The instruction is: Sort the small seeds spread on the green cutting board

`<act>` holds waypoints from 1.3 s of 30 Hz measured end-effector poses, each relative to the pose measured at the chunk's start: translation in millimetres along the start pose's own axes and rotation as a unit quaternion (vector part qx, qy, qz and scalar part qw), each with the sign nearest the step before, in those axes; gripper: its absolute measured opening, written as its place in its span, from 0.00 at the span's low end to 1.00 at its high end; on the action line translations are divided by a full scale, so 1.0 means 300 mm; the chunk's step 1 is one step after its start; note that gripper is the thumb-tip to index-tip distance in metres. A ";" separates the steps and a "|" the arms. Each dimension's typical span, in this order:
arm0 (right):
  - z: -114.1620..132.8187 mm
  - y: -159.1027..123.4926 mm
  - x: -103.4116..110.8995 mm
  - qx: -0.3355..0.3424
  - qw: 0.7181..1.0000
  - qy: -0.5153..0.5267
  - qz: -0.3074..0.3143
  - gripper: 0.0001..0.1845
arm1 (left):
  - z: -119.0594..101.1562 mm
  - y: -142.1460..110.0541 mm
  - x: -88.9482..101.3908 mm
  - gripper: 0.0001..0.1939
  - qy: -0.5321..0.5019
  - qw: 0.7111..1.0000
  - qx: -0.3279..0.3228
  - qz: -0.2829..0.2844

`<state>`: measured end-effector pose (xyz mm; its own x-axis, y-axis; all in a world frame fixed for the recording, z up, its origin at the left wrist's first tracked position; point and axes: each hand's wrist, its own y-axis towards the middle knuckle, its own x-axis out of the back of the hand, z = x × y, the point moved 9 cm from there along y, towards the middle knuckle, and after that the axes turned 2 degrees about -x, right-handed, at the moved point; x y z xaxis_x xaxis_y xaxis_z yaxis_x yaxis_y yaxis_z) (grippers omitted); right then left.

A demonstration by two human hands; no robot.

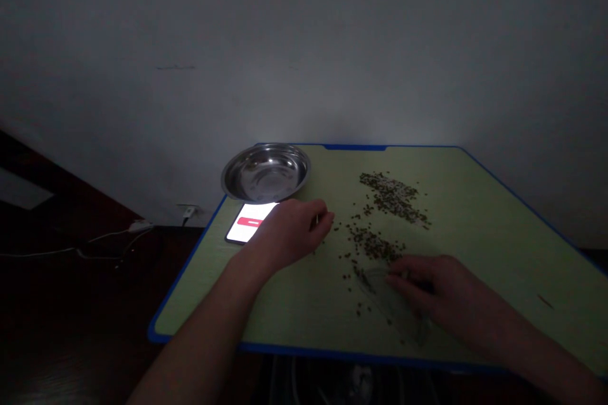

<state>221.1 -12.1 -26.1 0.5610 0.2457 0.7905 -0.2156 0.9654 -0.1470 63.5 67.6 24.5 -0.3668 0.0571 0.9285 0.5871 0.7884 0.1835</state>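
Small dark beans or seeds, mixed with paler bits, lie on a green tabletop in a far pile (396,198) and a nearer pile (375,244), with loose ones scattered around. My left hand (301,224) hovers left of the nearer pile, its thumb and fingers pinched together; what they hold, if anything, is too small to name. At the near pile's lower right edge, my right hand (434,285) is also closed in a pinch, its contents unclear. Beneath it lies a sheer, greyish, film-like thing (396,310), dim and hard to identify.
A shiny steel basin (268,174) stands at the table's back left corner. In front of it lies a phone (240,228) with a lit screen, partly covered by my left arm. The table (498,221) has a blue rim and meets a wall; cables (114,234) run at left.
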 end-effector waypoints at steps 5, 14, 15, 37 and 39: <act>0.039 0.052 0.005 0.023 0.999 -0.034 0.010 0.14 | -0.001 -0.001 0.000 0.16 0.001 1.000 0.002 0.001; 0.134 0.118 -0.020 0.126 0.981 -0.142 0.047 0.12 | -0.004 -0.002 0.001 0.16 0.012 1.000 0.004 0.006; 0.144 0.115 -0.025 0.139 0.979 -0.142 0.050 0.11 | -0.003 -0.002 0.001 0.17 0.013 1.000 0.005 0.006; 0.231 0.019 -0.106 0.205 0.965 -0.042 0.161 0.12 | -0.005 0.001 -0.004 0.17 0.009 1.000 0.000 0.005; 0.232 0.021 -0.100 0.204 0.965 -0.038 0.160 0.11 | -0.004 0.002 -0.005 0.17 0.010 1.000 0.000 0.006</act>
<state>147.3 -19.7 -9.3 0.3570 0.5041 0.7864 -0.6735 0.7223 -0.1573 65.4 67.2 23.7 -0.3450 0.0536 0.9371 0.5915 0.7875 0.1728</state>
